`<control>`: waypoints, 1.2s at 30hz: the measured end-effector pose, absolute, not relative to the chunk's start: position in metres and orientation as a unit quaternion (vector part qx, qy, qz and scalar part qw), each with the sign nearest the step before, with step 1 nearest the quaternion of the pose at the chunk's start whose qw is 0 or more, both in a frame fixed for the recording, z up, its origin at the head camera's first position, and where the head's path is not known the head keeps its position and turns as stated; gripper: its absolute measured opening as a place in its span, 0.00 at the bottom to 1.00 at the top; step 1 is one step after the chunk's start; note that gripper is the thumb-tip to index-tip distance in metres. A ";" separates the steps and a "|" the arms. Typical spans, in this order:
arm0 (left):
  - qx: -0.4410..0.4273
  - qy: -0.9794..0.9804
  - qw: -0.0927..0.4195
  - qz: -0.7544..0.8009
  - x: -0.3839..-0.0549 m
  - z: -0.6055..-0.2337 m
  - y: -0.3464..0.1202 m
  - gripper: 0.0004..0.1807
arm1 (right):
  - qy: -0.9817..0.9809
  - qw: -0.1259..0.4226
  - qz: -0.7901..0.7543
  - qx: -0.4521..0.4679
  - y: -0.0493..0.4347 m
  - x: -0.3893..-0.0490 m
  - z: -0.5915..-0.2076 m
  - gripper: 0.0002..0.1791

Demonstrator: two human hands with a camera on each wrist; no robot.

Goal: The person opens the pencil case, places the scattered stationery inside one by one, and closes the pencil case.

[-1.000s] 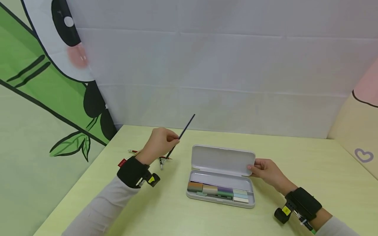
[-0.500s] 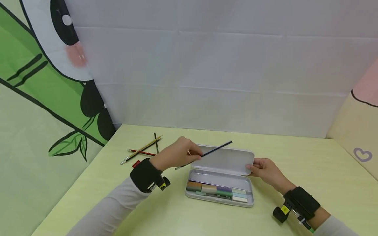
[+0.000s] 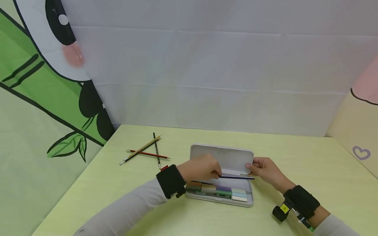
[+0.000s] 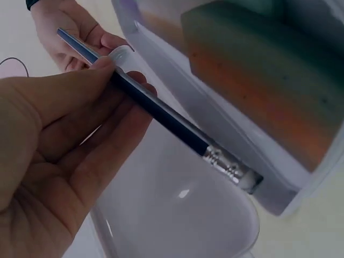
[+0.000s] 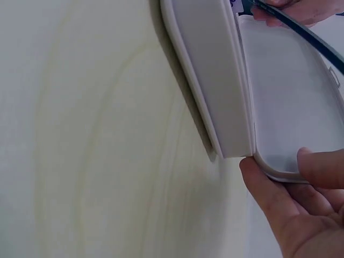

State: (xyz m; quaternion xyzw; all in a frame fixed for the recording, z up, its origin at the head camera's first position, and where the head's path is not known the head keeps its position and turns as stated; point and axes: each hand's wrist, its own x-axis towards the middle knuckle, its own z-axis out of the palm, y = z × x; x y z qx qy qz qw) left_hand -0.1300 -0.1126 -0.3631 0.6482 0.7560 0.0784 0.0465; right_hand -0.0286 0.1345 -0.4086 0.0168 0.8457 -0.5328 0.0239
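A dark blue pencil [image 4: 161, 115] with a metal ferrule and white eraser is pinched between the thumb and fingers of my left hand [image 3: 203, 168]. It lies nearly level over the back compartment of an opened pale pencil case [image 3: 220, 204]. My right hand [image 3: 267, 172] grips the right edge of the raised lid [image 3: 224, 157], thumb on the inner face and fingers behind, as the right wrist view also shows. The front compartment holds several coloured blocks [image 3: 224, 190], brown, tan, purple-green and pale blue, and a green pen-like item partly hidden among them.
Several pencils lie crossed on the table to the left: a red pencil [image 3: 152, 154], a yellow pencil [image 3: 146, 146] and dark ones, one being a black pencil [image 3: 156, 147]. A pale cloth wall [image 3: 206, 82] stands behind the table [image 3: 295, 157].
My left hand has carried the blue pencil rightward from the pencil pile and down over the case, turning it from steep to nearly level. My right hand stays on the lid.
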 end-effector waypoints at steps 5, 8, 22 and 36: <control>0.657 0.752 0.041 0.037 -0.127 -0.373 -0.106 0.06 | 0.844 0.026 -0.535 0.016 0.134 -0.029 -0.409 0.25; 0.658 0.752 0.033 0.009 -0.127 -0.380 -0.103 0.06 | 0.845 0.024 -0.533 0.017 0.134 -0.029 -0.410 0.24; 0.646 0.762 0.044 0.014 -0.132 -0.389 -0.103 0.05 | 0.843 0.020 -0.538 0.006 0.134 -0.030 -0.409 0.24; 0.644 0.762 0.056 0.034 -0.130 -0.389 -0.108 0.06 | 0.837 0.017 -0.547 0.008 0.134 -0.030 -0.409 0.24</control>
